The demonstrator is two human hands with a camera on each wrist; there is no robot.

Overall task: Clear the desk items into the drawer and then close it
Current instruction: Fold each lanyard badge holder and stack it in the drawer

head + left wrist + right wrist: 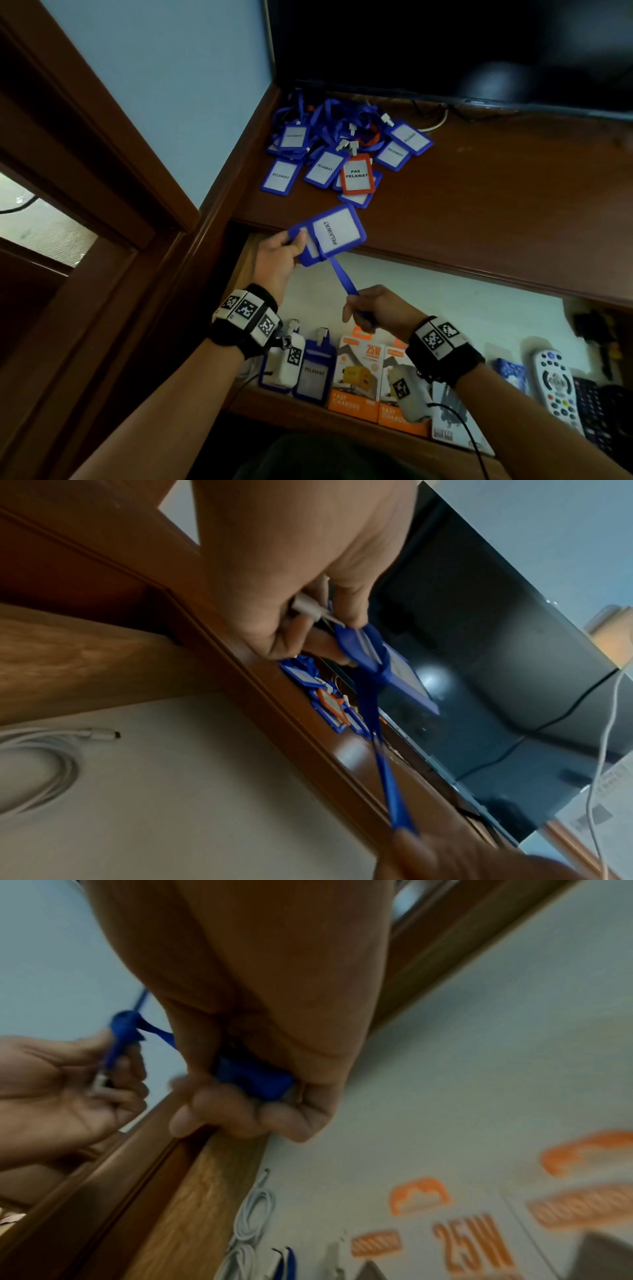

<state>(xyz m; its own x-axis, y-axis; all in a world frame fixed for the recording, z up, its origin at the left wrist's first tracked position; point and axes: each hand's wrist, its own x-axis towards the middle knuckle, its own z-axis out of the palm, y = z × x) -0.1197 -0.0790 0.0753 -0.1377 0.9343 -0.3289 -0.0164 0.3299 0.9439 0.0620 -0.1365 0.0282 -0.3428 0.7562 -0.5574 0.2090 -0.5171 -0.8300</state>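
My left hand [291, 248] pinches two stacked blue badge holders [330, 234] marked PELAWAT, held above the open drawer [445, 308]. Their blue lanyard [344, 279] runs taut down to my right hand [363, 310], whose fingers curl round the bunched strap [253, 1080]. In the left wrist view the left fingers [308, 639] grip the holders [387, 666] and a white clip [310, 608]. A pile of blue badge holders [325, 150] with one orange holder [356, 174] lies on the brown desk [496, 192] under the dark screen.
Inside the drawer lie two more blue holders [313, 373], orange charger boxes [358, 380], a white remote [556, 387], a black keypad [596, 407] and a coiled white cable [37, 767]. A dark monitor [445, 44] stands at the desk's back. A wooden door frame [85, 154] is at the left.
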